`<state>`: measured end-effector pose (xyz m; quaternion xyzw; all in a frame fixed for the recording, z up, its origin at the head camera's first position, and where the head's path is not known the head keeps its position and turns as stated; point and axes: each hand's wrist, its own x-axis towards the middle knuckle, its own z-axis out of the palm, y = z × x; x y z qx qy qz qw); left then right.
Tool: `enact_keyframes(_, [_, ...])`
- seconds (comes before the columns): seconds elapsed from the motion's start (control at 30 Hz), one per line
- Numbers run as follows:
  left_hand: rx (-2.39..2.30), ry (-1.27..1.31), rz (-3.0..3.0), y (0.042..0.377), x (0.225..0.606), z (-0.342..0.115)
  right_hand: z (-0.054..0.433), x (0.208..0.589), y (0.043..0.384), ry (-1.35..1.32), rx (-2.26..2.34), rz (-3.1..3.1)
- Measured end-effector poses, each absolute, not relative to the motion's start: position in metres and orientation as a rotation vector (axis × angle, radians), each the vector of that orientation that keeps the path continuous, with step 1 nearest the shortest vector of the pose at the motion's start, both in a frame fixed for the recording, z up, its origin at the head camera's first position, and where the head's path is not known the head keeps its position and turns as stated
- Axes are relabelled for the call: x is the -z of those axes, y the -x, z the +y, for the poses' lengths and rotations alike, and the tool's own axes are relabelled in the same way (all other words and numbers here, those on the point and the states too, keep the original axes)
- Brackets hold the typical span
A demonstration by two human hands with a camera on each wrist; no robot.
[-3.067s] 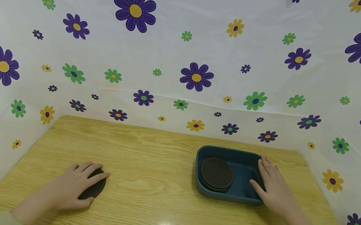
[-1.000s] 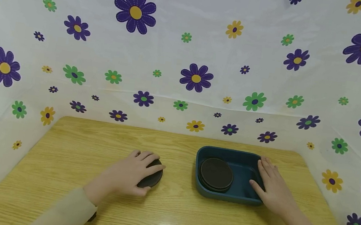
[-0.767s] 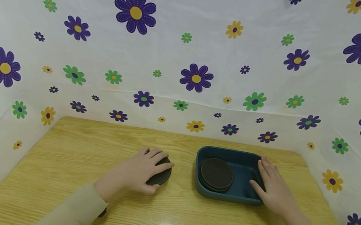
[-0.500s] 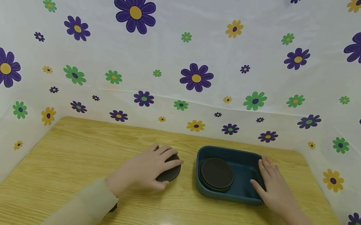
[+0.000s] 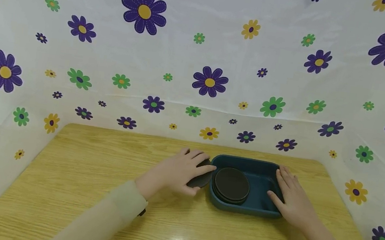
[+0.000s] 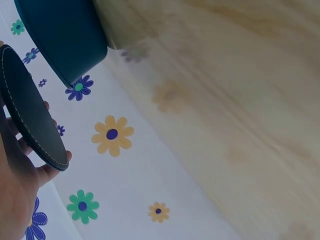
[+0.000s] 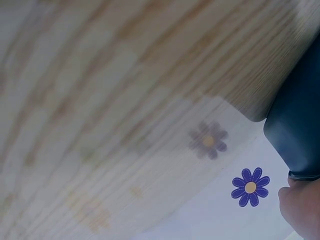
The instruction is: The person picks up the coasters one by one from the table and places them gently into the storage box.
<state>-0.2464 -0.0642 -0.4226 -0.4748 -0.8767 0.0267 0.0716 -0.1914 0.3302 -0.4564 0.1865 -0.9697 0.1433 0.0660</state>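
Fingers [image 5: 199, 156] of the left hand [image 5: 180, 172] curl over a dark round coaster [image 5: 201, 177], gripping it at its edge; in the left wrist view the coaster [image 6: 31, 116] sits tilted in the hand, clear of the counter [image 5: 96, 172]. It is just beside the left wall of the blue tray [image 5: 257, 209], not yet inside. Right hand [image 5: 293, 202] lies flat on the tray's right end, fingers straight and slightly spread, thumb inside the rim. A stack of coasters [image 5: 231, 185] already rests in the tray's left half. Judgement: mostly done; the stack is in place, and this last visible coaster has yet to clear the rim and be set down. No other loose coasters visible on the counter.
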Motion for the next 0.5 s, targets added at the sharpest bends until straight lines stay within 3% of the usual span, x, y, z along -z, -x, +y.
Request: enact_keyframes(0.5, [-0.227,1.486,-2.591,0.257,0.417,-0.012,0.332,0.459,0.192,-0.581,-0.400,-2.896])
